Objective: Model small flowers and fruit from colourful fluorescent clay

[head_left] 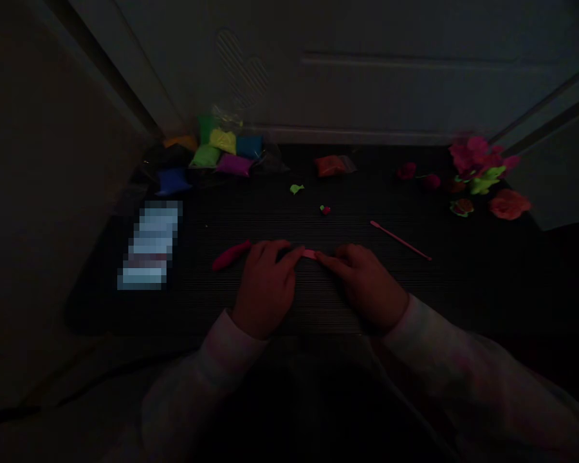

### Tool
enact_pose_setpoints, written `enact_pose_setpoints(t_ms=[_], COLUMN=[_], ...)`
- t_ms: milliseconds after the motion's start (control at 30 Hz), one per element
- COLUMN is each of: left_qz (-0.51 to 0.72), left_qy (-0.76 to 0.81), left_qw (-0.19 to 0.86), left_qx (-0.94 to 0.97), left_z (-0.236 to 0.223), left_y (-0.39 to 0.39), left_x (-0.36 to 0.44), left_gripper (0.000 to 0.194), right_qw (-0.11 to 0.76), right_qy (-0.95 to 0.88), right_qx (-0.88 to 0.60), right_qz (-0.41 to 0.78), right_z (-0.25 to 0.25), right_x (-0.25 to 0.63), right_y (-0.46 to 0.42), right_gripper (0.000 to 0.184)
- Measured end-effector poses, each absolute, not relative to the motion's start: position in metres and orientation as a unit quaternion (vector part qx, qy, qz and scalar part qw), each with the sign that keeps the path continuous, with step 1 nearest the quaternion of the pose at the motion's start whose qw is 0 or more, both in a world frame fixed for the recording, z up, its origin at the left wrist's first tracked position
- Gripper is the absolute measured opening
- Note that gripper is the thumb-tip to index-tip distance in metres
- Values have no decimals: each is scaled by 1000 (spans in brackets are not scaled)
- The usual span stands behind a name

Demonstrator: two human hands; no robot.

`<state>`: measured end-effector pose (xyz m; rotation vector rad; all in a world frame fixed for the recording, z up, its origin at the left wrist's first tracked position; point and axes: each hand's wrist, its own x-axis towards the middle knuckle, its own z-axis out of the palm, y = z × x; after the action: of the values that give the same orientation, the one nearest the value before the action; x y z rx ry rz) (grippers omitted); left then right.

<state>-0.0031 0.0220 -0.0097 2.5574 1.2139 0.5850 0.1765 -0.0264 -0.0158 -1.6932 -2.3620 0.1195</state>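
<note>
A small flat pink strip, apparently modelling clay, lies on the dark table between my hands. My left hand is curled, its thumb at the strip's left end. At the right end, the thumb of my right hand touches the strip, the other fingers bent under or beside it. The undersides of both hands are hidden. Beside my left fingers lies a pink knife-shaped tool. To the right is a thin pink stick tool. Beyond my hands sit a tiny red-and-green piece and a light green piece.
Packets of coloured clay are piled at the back left, with an orange packet at back centre. A lit, blurred phone screen lies at left. Pink flowers and a coral flower are at right. The scene is dim.
</note>
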Motion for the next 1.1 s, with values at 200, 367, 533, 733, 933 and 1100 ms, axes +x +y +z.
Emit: enact_pose_setpoints(t_ms=[200,367,533,733,933,1100], left_qz=[235,264,273,268,273,276], left_qy=[432,444,445,445,443,444], left_qw=[128,132,134,134,139,140], left_qx=[861,846,842,844,843,841], left_z=[-10,-10,-10,-10,-10,-9], left_y=[22,23,22,22,22,22], left_x=[-4,-4,-5,-4,-5,-5], left_gripper=[32,32,30,28,28,28], right_qw=[181,190,130,65,149,173], right_qy=[-786,-771,-790,-797,-774,-755], right_qx=[-587,-604,-598,-600,-614,-630], right_qz=[73,64,34,21,48,55], right_z=[-17,-19,-18,-9,-16,-21], right_x=[178,180,177,171,175,178], right_y=[-28,-33,-36,-35,-38,-45], right_gripper=[44,45,43,41,46,47])
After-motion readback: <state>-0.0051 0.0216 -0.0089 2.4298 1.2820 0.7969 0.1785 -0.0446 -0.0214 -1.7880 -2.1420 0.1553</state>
